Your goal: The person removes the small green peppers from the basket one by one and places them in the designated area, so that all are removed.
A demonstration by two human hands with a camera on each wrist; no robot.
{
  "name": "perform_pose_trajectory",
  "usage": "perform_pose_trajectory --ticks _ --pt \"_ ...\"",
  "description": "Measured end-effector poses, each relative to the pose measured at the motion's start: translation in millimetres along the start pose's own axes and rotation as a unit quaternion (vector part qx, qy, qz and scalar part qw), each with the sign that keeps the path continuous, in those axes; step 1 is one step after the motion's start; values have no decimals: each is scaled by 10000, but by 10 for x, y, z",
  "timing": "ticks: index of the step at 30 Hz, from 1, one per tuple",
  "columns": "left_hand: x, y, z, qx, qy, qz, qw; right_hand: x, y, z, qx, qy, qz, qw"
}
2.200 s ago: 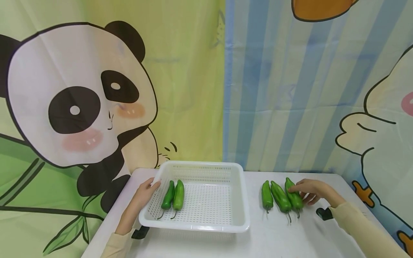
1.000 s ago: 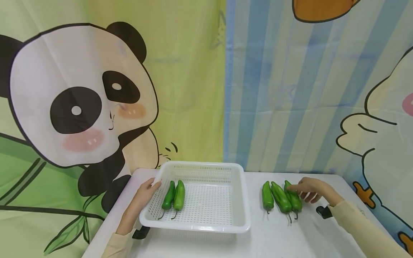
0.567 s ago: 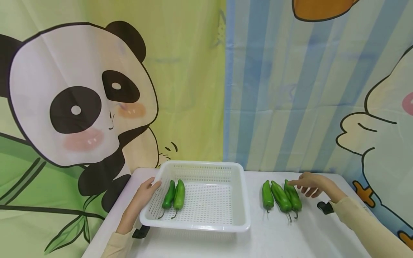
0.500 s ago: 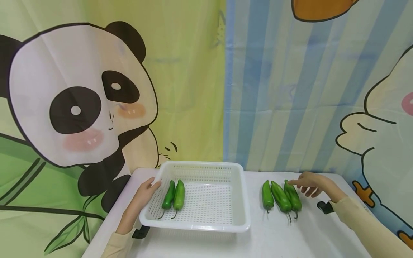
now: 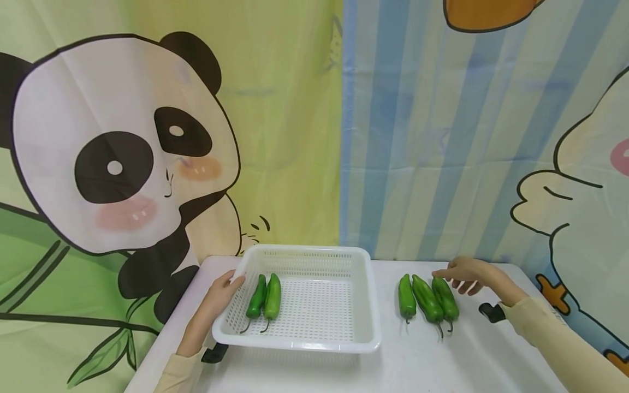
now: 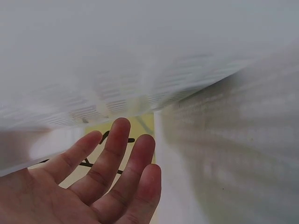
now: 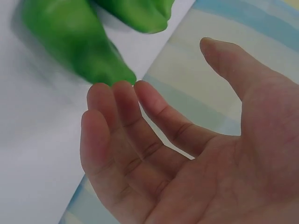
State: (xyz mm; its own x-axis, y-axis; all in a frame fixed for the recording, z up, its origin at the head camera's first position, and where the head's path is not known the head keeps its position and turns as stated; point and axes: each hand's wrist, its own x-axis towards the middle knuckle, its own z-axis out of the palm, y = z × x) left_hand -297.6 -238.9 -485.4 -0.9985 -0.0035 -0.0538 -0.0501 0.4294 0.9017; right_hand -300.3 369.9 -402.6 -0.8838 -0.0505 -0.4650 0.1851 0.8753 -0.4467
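Cartoon-printed curtains [image 5: 295,136] hang behind the white table [image 5: 408,360], where my left hand [image 5: 218,295] rests at the left rim of the white basket [image 5: 295,346], fingers loosely extended, gripping nothing. Two green peppers [image 5: 272,297] lie inside the basket, toward its left wall; three others [image 5: 428,300] lie to the basket's right. My right hand [image 5: 470,273], fingers slightly bent, holds nothing by the stemless tip of the pepper farthest from the basket [image 5: 445,300]; whether they touch, I cannot tell

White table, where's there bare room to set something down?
Bare table lies between the basket and the three loose peppers, and on their near side. Inside the basket, right of its two peppers, is free too. Crowded: around the loose peppers, by the right hand.
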Motion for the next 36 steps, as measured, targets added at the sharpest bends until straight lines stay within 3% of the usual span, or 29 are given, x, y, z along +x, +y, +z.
perform_pose_trajectory --ticks 36 --pt "7 -9 2 -52 -21 -61 10000 -127 -551 169 101 -61 -480 9988"
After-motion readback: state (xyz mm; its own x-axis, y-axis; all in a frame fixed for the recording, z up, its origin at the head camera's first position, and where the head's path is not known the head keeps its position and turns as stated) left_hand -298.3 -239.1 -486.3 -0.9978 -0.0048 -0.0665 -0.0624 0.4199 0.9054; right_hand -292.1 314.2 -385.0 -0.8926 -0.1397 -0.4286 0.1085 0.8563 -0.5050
